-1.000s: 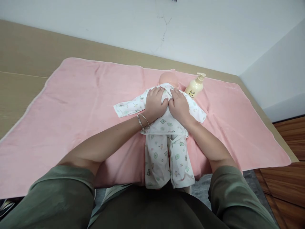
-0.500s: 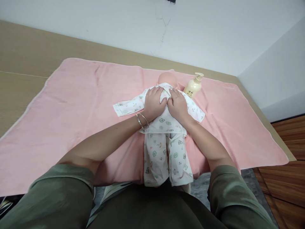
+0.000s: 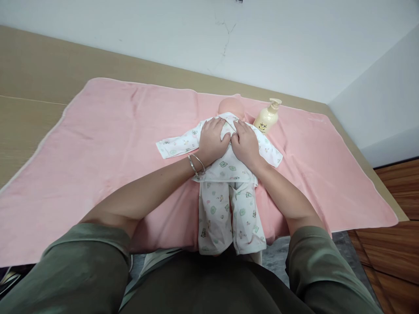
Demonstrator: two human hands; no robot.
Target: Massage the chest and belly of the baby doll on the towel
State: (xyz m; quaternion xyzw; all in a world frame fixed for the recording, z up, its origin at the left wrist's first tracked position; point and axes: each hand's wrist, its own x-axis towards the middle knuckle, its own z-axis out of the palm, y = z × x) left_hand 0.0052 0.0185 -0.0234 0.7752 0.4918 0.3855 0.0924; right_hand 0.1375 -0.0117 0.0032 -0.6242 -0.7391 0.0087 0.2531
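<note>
Presently, fingers: the left hand (image 3: 212,141) and right hand (image 3: 245,144) lie open on the doll's shirt (image 3: 229,168), palms down, gripping nothing; the thumb tips nearly meet.
Change: almost none. Against the last two views, both hands keep their place on the doll; the small shift takes everything together, so it looks like the camera moving. Contact appears steady.
Doll: under the fingers at the upper body. Its head (image 3: 231,106) is just past the fingertips, face not visible; the sleeves spread out to either side of the fingers, and the trousers (image 3: 214,218) run back from them towards the person.
Bangles: on the left wrist, behind those fingers.
Bottle (image 3: 269,117): beyond the right fingers and to their right, pump up, not touched.
Blanket (image 3: 114,131): under the doll, reaching well out on both sides of the fingers.
Table (image 3: 32,65): past the blanket's far edge.
</note>
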